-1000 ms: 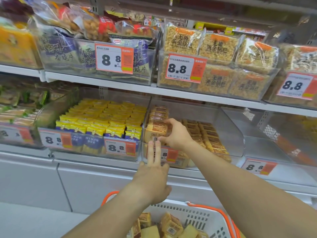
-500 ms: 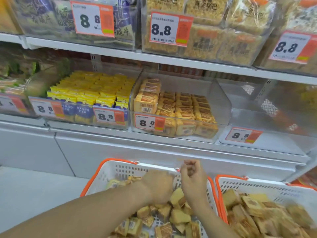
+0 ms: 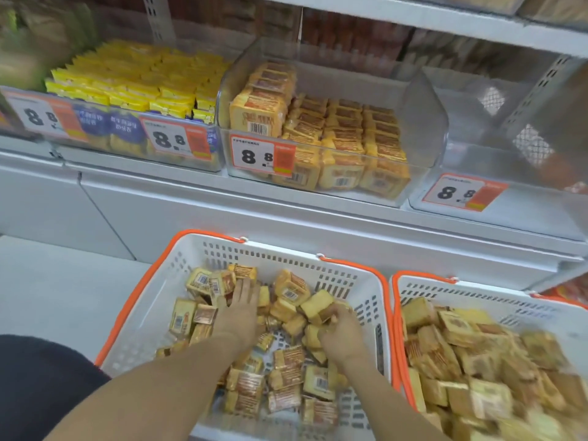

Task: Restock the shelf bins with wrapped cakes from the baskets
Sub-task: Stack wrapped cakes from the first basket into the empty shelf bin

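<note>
Left hand: the left hand (image 3: 238,308) lies flat in the near basket, fingers straight, pressing down on the loose wrapped cakes (image 3: 286,370) and gripping none.
Right hand: the right hand (image 3: 339,326) is in the same pile, fingers curled round one cake (image 3: 319,305) at its tip.
Near basket: the white basket (image 3: 152,319) with orange handles is partly filled with jumbled cakes.
Second basket: just beside it on the right, another basket (image 3: 477,297) heaped with the same cakes, blurred.
Shelf bin: up on the shelf, the clear bin (image 3: 423,122) holds neat rows of cakes, a taller stack at its left end, an 8.8 price tag (image 3: 262,155) on its front.
Neighbours: yellow packets (image 3: 136,81) fill the bin to the left; a clear tray (image 3: 525,173) sits to the right.
</note>
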Tool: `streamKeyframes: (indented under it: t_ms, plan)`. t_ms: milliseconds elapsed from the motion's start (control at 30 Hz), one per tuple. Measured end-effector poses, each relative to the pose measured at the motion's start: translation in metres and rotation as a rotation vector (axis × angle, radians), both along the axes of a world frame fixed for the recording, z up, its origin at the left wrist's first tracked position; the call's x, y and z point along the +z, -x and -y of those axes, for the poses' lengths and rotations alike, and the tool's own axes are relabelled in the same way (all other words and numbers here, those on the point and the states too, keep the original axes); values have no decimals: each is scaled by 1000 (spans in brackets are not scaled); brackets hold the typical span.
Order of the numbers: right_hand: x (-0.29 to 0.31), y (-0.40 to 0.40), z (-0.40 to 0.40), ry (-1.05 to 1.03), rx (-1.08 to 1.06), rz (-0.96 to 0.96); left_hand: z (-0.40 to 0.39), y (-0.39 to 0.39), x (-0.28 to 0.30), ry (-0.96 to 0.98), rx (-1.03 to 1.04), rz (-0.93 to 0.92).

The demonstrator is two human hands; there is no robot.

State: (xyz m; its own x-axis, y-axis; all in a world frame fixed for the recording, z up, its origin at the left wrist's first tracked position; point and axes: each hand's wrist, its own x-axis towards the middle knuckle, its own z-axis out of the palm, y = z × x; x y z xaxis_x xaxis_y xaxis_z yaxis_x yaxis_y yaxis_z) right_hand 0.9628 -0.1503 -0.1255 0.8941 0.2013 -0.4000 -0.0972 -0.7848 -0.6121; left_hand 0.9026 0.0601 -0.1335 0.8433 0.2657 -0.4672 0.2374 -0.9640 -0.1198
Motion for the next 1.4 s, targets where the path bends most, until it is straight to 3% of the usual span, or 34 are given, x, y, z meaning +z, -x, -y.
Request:
streamKeyframes:
  t_ms: [167, 267, 433, 567, 767, 900, 1133, 1267, 1333, 1400]
  plan:
    - [0, -13, -17, 92, 53, 54, 2, -9, -7, -101, -47, 8]
    - [-2, -13, -27, 271, 214, 22, 10, -14, -17, -74, -20, 52]
    - [-18, -27, -29, 383, 407, -34, 16, -22, -21, -4, 36, 31]
    - [-32, -32, -20, 431, 356, -78, 14, -23, -24, 29, 39, 78]
    - [-43, -22, -39, 453, 240, 111, 9, -26, -24, -47, 12, 123]
    - [-42, -17, -37, 586, 356, 219, 11, -24, -26, 2, 51, 115]
    - [-26, -5, -32, 575, 433, 204, 5, -27, -22, 94, 115, 161]
    - [-5, -15, -29, 564, 340, 97, 8, -31, -6, 392, 347, 277]
    - [11, -23, -28, 528, 273, -9, 9, -37, 16, 667, 522, 327]
    - [41, -38, -25, 466, 262, -154, 5, -46, 46, 1062, 758, 267]
